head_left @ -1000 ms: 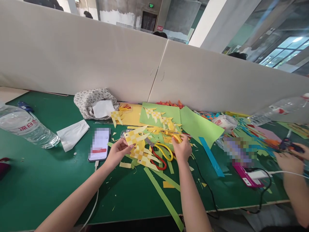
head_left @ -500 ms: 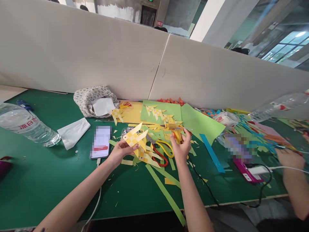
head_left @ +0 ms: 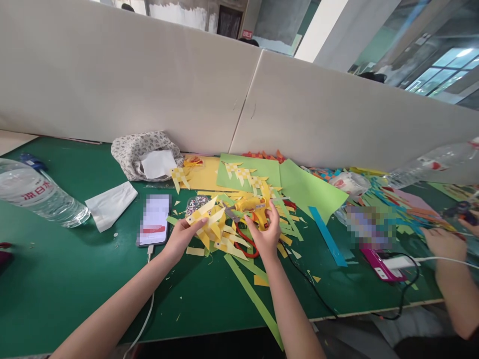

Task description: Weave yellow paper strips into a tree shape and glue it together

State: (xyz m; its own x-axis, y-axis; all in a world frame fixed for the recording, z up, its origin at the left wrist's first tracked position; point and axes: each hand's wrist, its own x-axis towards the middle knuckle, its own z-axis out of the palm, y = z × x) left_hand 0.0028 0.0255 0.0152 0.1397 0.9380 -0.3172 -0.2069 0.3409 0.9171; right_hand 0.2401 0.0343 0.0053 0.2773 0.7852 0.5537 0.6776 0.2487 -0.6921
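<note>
Pinched in my left hand (head_left: 184, 238) is a woven paper fish (head_left: 207, 222) in yellow and white checks, held over the paper scraps. My right hand (head_left: 265, 232) grips a yellow hot glue gun (head_left: 251, 203), whose nozzle points left toward the fish. Its black cord (head_left: 310, 281) trails down the table on the right. Under and between my hands lie scissors with a red handle (head_left: 249, 247), partly hidden by paper. A container of small black-and-white beads or eyes (head_left: 197, 202) sits just behind the fish. More woven fish (head_left: 245, 174) rest on a green sheet beyond.
A phone (head_left: 155, 219) on a white cable lies left of my hands, near a folded white paper (head_left: 112, 205) and a water bottle (head_left: 43, 194). A cloth bag (head_left: 144, 149) stands by the partition. To the right are a blue strip (head_left: 327, 237), a magenta power bank (head_left: 381, 267) and another person's hand (head_left: 445, 244).
My right hand has raised the glue gun and turned its nozzle leftward, close to the fish. My left hand has lowered and tilted the fish slightly.
</note>
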